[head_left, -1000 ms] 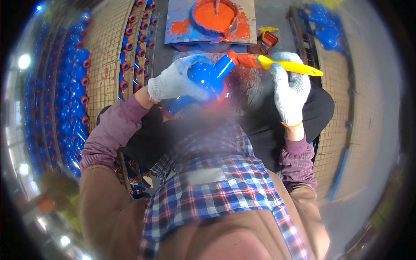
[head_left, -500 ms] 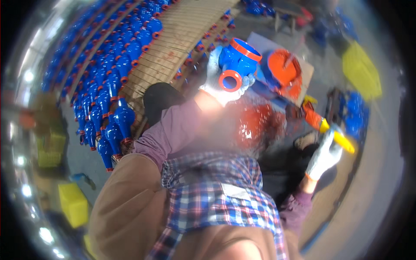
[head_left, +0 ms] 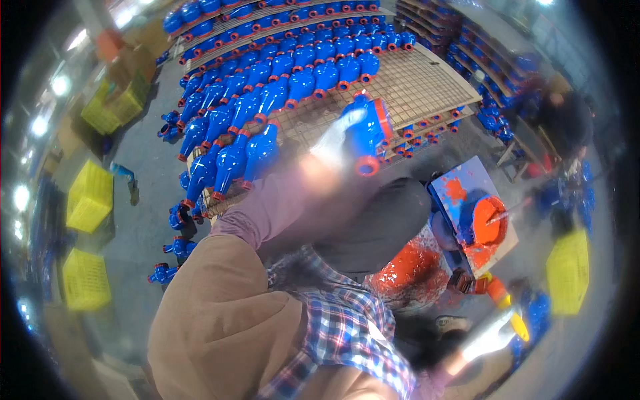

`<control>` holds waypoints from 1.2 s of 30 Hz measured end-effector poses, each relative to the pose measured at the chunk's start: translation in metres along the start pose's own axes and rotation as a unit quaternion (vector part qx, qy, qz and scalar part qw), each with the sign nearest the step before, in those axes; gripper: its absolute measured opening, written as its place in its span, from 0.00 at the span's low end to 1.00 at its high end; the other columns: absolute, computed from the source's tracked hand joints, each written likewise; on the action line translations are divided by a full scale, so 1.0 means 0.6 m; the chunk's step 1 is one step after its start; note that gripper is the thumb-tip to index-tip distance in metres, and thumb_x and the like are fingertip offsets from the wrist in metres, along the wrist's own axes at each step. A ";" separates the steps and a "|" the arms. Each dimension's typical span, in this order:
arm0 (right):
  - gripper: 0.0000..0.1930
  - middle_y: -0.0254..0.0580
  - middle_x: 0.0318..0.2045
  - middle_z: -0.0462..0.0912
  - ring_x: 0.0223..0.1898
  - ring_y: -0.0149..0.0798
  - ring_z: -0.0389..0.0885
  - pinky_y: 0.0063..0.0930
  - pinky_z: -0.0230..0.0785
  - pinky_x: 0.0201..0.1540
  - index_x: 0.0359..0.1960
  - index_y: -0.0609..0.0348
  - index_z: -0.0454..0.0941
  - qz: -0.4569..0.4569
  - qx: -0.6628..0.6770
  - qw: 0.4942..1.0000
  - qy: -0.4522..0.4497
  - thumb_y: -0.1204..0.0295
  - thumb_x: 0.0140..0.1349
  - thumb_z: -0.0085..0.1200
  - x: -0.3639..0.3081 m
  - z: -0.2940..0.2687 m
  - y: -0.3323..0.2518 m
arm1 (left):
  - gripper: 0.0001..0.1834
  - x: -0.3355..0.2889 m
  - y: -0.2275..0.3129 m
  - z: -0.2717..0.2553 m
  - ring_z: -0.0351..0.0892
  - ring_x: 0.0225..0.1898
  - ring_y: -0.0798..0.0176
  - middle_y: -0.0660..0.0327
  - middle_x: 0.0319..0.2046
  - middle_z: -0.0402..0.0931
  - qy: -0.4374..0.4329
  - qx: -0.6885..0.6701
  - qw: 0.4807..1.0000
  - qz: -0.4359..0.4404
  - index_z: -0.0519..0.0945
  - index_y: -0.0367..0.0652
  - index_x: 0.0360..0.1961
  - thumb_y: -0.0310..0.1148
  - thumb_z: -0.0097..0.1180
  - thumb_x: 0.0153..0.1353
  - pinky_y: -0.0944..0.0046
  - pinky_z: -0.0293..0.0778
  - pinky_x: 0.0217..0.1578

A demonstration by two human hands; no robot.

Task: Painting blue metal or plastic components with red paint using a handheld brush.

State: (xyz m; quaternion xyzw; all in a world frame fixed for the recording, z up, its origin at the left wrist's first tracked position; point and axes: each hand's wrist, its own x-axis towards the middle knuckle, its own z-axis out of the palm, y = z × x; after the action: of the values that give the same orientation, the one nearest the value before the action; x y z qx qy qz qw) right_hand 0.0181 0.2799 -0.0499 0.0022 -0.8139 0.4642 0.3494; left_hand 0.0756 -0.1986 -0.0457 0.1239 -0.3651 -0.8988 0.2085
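My left hand [head_left: 331, 143] wears a whitish glove and is closed around a blue valve body [head_left: 365, 130] with red-painted rims. It holds this valve body up beside the near side of a wire-mesh rack [head_left: 413, 83]. Rows of similar glossy blue valve bodies [head_left: 272, 93] with red ends cover much of the rack. Low at the right, my gloved right hand [head_left: 490, 337] is closed on a long yellow-and-orange tool [head_left: 497, 291], whose exact kind I cannot make out. The fingers there are partly blurred.
A tub of red paint [head_left: 490, 220] stands on a paint-smeared board [head_left: 460, 175] at the right. Below it is a red-splattered rounded surface [head_left: 410, 270]. Yellow crates [head_left: 90, 197] stand at the left, another yellow crate [head_left: 568, 272] at the far right. More loaded racks [head_left: 460, 40] rise behind.
The view has swung left toward the rack. My left hand has carried the valve body from near the paint tub to beside the rack. My right hand still holds the tool.
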 end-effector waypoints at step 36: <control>0.10 0.43 0.33 0.80 0.34 0.44 0.81 0.29 0.74 0.36 0.41 0.55 0.79 -0.177 0.072 0.978 -0.084 0.75 0.57 0.60 0.059 0.047 -0.068 | 0.26 -0.025 0.159 -0.227 0.80 0.30 0.40 0.44 0.30 0.80 -0.003 0.884 0.442 0.152 0.79 0.38 0.44 0.42 0.65 0.45 0.44 0.77 0.34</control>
State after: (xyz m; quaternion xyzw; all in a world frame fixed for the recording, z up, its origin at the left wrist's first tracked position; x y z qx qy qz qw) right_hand -0.0113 0.2469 -0.0082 0.2103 -0.7916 0.4504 0.3553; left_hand 0.1667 -0.3356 -0.0726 0.1806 -0.9755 -0.0433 0.1183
